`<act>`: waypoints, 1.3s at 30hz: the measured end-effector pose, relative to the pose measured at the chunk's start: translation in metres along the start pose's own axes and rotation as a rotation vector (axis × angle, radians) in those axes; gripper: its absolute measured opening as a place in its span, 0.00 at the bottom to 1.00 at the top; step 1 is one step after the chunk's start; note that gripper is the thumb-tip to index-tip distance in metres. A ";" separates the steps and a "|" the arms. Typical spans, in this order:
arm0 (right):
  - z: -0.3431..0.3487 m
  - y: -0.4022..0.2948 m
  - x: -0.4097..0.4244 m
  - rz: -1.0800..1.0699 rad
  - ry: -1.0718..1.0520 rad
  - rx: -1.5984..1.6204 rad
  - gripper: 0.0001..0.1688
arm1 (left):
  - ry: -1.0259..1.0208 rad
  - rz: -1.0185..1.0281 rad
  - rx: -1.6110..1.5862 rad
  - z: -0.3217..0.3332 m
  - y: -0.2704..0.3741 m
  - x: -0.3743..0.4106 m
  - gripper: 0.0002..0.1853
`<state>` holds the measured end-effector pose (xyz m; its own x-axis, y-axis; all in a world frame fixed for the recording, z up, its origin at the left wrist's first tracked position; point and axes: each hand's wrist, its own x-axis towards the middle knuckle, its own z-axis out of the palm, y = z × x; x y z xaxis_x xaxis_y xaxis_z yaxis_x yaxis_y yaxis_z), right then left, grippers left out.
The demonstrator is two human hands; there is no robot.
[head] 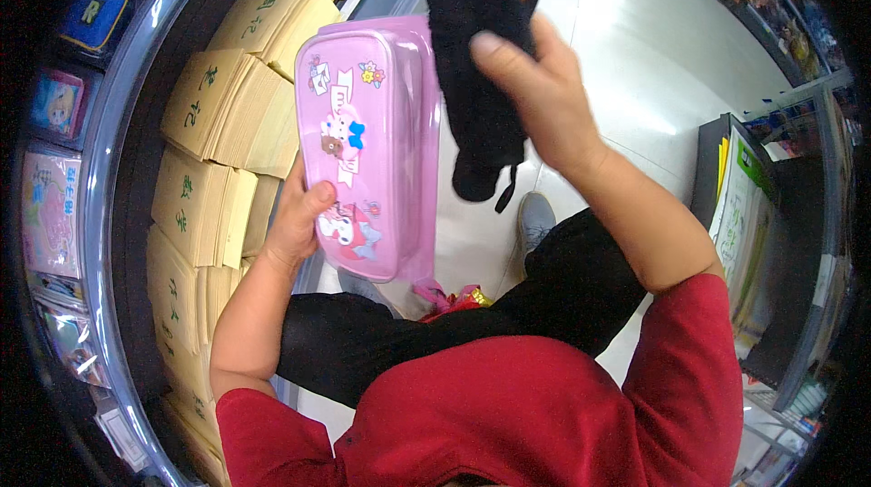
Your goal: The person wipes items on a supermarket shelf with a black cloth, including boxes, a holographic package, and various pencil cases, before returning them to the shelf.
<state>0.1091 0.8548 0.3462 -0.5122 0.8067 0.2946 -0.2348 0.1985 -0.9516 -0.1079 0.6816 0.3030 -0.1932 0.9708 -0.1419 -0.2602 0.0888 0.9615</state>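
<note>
My left hand (294,218) grips the lower left edge of a pink pencil case (408,147), thumb on its front face. The case is held lengthwise away from me, and clear plastic wrap shows at its right side. Raised cartoon figures, flowers and lettering decorate its front. To the right of it, a black cloth item (476,86) with a small loop at its near end is held by my right hand (544,89). My right thumb lies over the cloth, and the other fingers are partly hidden behind it. Motion blurs this hand, and the item's exact kind is unclear.
Stacks of tan paper notebooks (204,103) fill the shelf on the left, behind a shiny clear rail (116,167). Packaged goods (58,106) hang beyond it. A dark display rack (803,269) stands right. Something red and shiny (452,303) lies on the tiled floor (612,52).
</note>
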 end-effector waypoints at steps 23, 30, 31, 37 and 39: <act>0.027 0.004 -0.028 -0.834 -0.314 -0.907 0.21 | 0.278 0.306 1.507 0.004 0.006 0.022 0.37; 0.042 0.019 -0.028 -0.637 -0.573 -1.148 0.15 | 0.186 0.501 1.469 0.019 0.001 0.018 0.42; 0.039 0.021 -0.025 -0.634 -0.546 -1.169 0.15 | 0.167 0.448 1.481 0.019 0.003 0.017 0.43; 0.006 0.030 -0.004 -0.387 -0.422 -1.285 0.17 | 0.152 0.324 1.518 0.015 0.009 0.010 0.48; 0.003 0.030 -0.003 -0.266 -0.423 -1.237 0.22 | 0.171 0.309 1.483 0.014 0.010 0.007 0.48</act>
<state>0.1012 0.8566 0.3165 -0.8360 0.4761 0.2729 0.4171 0.8744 -0.2479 -0.0982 0.6922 0.3148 -0.1909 0.9653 0.1782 0.9436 0.1304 0.3043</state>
